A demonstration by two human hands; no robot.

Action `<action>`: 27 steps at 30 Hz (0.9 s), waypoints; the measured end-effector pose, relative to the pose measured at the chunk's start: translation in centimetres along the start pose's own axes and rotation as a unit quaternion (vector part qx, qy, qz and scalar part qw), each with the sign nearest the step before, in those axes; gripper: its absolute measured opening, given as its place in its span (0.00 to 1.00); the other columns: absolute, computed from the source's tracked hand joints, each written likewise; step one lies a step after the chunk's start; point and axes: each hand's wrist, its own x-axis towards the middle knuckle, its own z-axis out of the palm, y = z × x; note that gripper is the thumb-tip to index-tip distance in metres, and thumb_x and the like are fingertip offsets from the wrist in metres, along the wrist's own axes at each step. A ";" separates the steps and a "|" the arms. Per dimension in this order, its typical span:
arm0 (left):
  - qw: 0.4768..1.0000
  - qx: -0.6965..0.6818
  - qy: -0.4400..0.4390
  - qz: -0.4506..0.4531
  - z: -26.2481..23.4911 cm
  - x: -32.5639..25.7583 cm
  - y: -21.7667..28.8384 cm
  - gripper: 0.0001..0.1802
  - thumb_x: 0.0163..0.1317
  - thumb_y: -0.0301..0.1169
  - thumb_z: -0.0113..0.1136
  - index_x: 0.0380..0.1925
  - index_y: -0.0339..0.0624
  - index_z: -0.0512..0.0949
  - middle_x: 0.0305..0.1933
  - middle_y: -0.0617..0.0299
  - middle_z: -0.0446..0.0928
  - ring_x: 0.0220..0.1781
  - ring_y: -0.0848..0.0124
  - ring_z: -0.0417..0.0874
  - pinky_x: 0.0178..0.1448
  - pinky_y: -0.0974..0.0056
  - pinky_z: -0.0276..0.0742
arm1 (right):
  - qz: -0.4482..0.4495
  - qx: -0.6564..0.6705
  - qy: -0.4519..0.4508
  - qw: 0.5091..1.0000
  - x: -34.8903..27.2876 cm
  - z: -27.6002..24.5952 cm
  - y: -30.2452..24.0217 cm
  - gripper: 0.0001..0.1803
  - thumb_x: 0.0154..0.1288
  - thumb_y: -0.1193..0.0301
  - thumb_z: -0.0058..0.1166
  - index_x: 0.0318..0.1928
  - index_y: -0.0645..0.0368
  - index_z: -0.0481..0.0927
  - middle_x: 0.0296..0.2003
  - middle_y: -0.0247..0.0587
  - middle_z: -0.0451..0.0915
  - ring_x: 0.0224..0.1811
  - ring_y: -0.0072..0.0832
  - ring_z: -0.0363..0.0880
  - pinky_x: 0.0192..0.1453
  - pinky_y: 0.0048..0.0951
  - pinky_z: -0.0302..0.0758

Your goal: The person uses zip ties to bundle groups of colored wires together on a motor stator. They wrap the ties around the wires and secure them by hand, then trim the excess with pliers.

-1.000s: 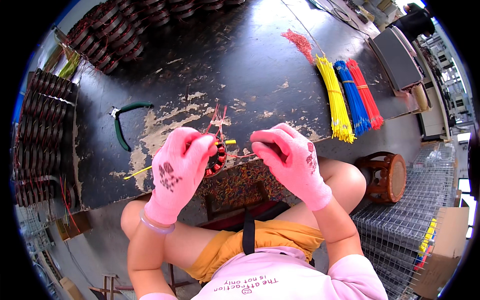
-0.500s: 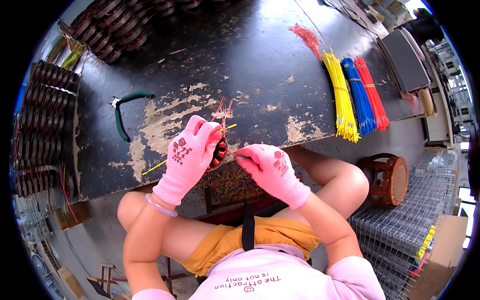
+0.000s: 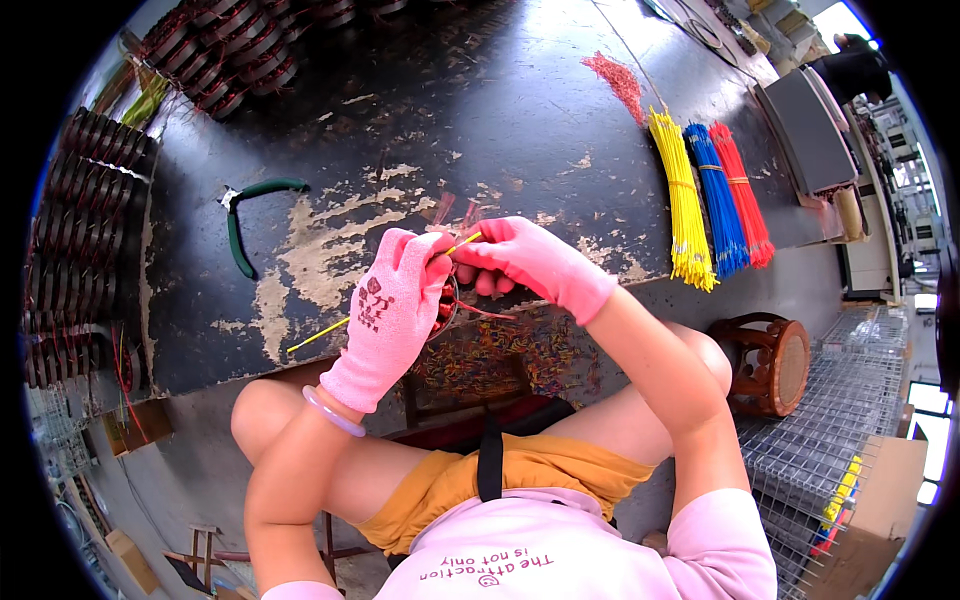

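My left hand (image 3: 378,315), in a pink glove, is closed around a small wound stator (image 3: 446,310) at the table's front edge. Its dark red copper windings show only in part between the hands. A thin yellow wire (image 3: 319,335) passes through the left hand's grip, and its tail sticks out to the left over the table. Close by, my right hand (image 3: 545,265), also gloved in pink, pinches the yellow wire's other end near the left fingertips. Several thin reddish leads stand up behind the hands, and one points right below the right fingers.
Green-handled cutters (image 3: 236,230) lie on the worn black table (image 3: 520,150). At right are bundles of yellow wires (image 3: 682,200), blue wires (image 3: 717,200) and red wires (image 3: 742,195). Stacked stators (image 3: 85,250) line the left side. A wooden stool (image 3: 765,365) stands at right.
My right hand has moved up and left from a reddish lead to the yellow wire's end, which it now pinches. The left hand keeps its hold, shifted slightly.
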 end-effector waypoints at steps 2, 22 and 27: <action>1.000 0.003 -0.010 -0.004 -0.2 -0.2 -0.2 0.14 0.70 0.27 0.61 0.54 0.45 0.76 0.47 0.53 0.74 0.42 0.52 0.84 0.42 0.53 0.80 | -0.030 -0.006 0.056 0.998 -2.0 1.1 0.5 0.11 0.77 0.66 0.55 0.47 0.62 0.81 0.37 0.34 0.86 0.34 0.18 0.84 0.34 0.19 0.76; 0.997 0.029 -0.076 0.007 -0.8 0.8 2.4 0.09 0.64 0.25 0.65 0.43 0.40 0.82 0.45 0.55 0.77 0.41 0.55 0.83 0.43 0.57 0.79 | -0.252 -0.246 0.175 0.920 -6.0 2.7 -0.4 0.07 0.70 0.74 0.59 0.46 0.61 0.82 0.35 0.49 0.84 0.33 0.35 0.83 0.41 0.34 0.79; 0.998 0.020 -0.060 0.015 0.1 0.8 2.0 0.08 0.62 0.28 0.68 0.40 0.41 0.83 0.43 0.57 0.79 0.42 0.55 0.84 0.43 0.56 0.80 | -0.128 -0.108 0.113 0.979 -4.5 0.8 -0.6 0.08 0.70 0.72 0.62 0.44 0.63 0.83 0.33 0.38 0.85 0.32 0.22 0.82 0.38 0.26 0.77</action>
